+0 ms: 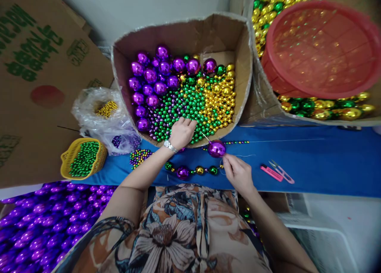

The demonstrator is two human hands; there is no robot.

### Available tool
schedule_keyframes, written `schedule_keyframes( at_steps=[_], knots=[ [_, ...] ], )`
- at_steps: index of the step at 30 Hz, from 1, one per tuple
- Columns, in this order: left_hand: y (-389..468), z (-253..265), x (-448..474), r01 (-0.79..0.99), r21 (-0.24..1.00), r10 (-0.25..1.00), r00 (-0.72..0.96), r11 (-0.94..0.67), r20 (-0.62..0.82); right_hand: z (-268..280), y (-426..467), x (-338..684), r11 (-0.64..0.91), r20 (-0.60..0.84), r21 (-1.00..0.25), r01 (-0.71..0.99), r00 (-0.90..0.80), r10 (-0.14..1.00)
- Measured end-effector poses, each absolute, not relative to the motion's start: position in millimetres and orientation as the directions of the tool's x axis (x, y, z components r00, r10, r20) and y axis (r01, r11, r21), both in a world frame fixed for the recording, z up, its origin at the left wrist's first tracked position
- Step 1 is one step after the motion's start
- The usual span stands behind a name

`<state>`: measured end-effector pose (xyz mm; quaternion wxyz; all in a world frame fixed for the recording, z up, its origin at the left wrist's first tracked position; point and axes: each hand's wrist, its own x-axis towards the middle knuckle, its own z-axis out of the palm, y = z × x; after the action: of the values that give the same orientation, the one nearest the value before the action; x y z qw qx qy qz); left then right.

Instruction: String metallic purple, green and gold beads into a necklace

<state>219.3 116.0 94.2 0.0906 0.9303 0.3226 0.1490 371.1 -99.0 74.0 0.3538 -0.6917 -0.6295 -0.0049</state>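
My right hand [238, 173] pinches the lower right side of a large shiny purple bead [216, 149]. A thin needle-like piece [206, 137] sticks out of that bead toward the upper left. My left hand [182, 134], with a watch at the wrist, is over the small green beads [190, 102] at the box's near edge. Its fingers are curled down, and what they hold, if anything, is hidden. On the blue cloth below lies a string of purple, green and gold beads [200, 170], partly beside my right hand. White thread [248, 155] runs near it.
A cardboard box [220, 30] holds purple, green and gold beads. A red basket [269, 66] sits on another bead box at right. Pink-handled snips [284, 173] and a pink cutter [271, 173] lie on the cloth [327, 161]. A yellow basket [102, 155] and plastic bags [86, 106] stand left.
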Motion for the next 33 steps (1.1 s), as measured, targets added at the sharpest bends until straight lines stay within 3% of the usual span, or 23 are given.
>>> schedule_keyframes(
  at_steps=[3, 5, 6, 8, 11, 23, 26, 29, 33],
  knots=[
    [115, 98, 217, 0.455, 0.667, 0.74, 0.635, -0.589, 0.22, 74, -101, 371, 0.033, 0.447, -0.489, 0.872, 0.218, 0.868],
    [113, 103, 214, 0.24, 0.938, 0.811, 0.581, -0.25, 0.068, 74, -101, 371, 0.027, 0.444, -0.495, 0.868, 0.226, 0.867],
    [111, 106, 212, 0.122, 0.992, 0.811, 0.583, -0.04, -0.039, 74, -100, 371, 0.028, 0.445, -0.498, 0.867, 0.228, 0.866],
    [105, 112, 211, -0.044, 0.95, 0.758, 0.615, 0.309, -0.218, 76, -99, 370, 0.032, 0.455, -0.495, 0.868, 0.227, 0.861],
    [96, 117, 211, -0.13, 0.838, 0.686, 0.646, 0.53, -0.334, 77, -97, 369, 0.043, 0.467, -0.484, 0.874, 0.216, 0.857],
    [86, 118, 212, -0.157, 0.797, 0.648, 0.681, 0.583, -0.339, 71, -100, 369, 0.014, 0.447, -0.437, 0.899, 0.203, 0.871],
    [84, 118, 211, -0.114, 0.868, 0.69, 0.66, 0.484, -0.298, 73, -100, 374, -0.021, 0.426, -0.367, 0.93, 0.188, 0.885],
    [79, 119, 215, -0.064, 0.96, 0.743, 0.649, 0.271, -0.166, 79, -101, 386, -0.056, 0.387, -0.286, 0.956, 0.169, 0.906],
    [66, 123, 228, -0.053, 0.988, 0.706, 0.705, 0.148, -0.068, 88, -104, 405, -0.083, 0.378, -0.279, 0.957, 0.188, 0.906]
  ],
)
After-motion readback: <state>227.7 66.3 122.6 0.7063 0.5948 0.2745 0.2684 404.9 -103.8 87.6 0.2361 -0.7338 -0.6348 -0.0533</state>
